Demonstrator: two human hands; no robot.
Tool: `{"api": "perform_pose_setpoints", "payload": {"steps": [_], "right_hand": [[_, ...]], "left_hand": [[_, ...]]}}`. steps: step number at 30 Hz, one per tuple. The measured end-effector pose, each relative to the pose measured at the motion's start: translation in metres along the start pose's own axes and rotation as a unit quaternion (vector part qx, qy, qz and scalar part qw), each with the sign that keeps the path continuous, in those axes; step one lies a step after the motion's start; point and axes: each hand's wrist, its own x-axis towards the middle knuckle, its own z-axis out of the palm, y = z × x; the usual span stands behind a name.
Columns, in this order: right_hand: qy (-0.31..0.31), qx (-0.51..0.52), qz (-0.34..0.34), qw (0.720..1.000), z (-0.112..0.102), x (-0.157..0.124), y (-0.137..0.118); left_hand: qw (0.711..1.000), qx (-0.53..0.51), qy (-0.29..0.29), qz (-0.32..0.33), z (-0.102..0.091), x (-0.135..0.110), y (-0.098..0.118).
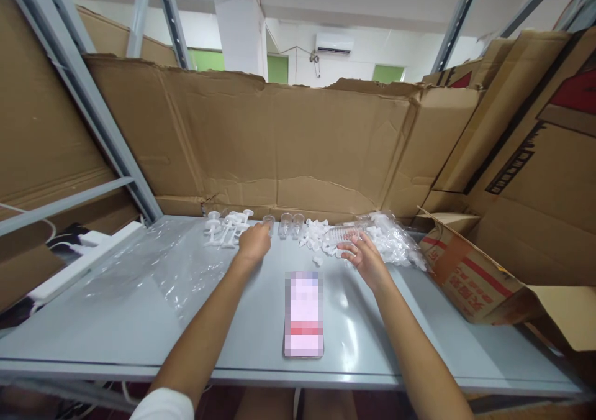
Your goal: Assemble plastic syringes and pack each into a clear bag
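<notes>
My left hand [256, 243] is closed at a small clear plastic cup [269, 220], which shows just past its fingertips at the back of the table. Beside that cup, two more clear cup pieces [285, 226] stand close together. My right hand [365, 258] has its fingers curled around a clear ribbed stack of cups [342, 234] lying on its side; skin shows through the plastic. Small white plastic parts [314, 235] lie loose in a pile between the hands. Left of my left hand are white plunger-like pieces [228, 228] with round ends.
A phone [304, 314] with a blurred screen lies centre front. A clear bag of white parts [395, 240] sits back right, near an open cardboard box [475, 274]. Plastic film [162, 264] and a power strip [86, 261] are at left. Cardboard [288, 140] walls the back.
</notes>
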Motion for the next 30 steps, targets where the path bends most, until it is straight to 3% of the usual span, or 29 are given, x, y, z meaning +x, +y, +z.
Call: {"api": "perform_pose_setpoints", "payload": {"steps": [4, 10, 18, 23, 27, 30], "right_hand": [[0.008, 0.001, 0.017, 1.0, 0.003, -0.001, 0.001], [-0.006, -0.018, 0.032, 0.999, 0.003, -0.001, 0.006], [0.003, -0.005, 0.036, 0.999, 0.003, 0.001, 0.008], [-0.011, 0.007, 0.033, 0.999, 0.004, -0.001, 0.007], [-0.038, 0.016, 0.035, 0.999, 0.005, -0.001, 0.009], [-0.065, 0.016, 0.037, 0.997, 0.008, -0.003, 0.011]], "left_hand": [[0.999, 0.006, -0.037, -0.015, 0.022, 0.007, -0.023], [0.999, 0.001, -0.03, -0.028, 0.034, 0.006, -0.028], [0.999, -0.047, -0.011, -0.02, 0.033, 0.003, -0.026], [0.992, -0.116, 0.0, 0.049, 0.015, -0.009, -0.003], [0.95, -0.282, -0.037, 0.132, 0.01, -0.022, 0.02], [0.893, -0.412, -0.134, 0.12, 0.019, -0.03, 0.03]]}}
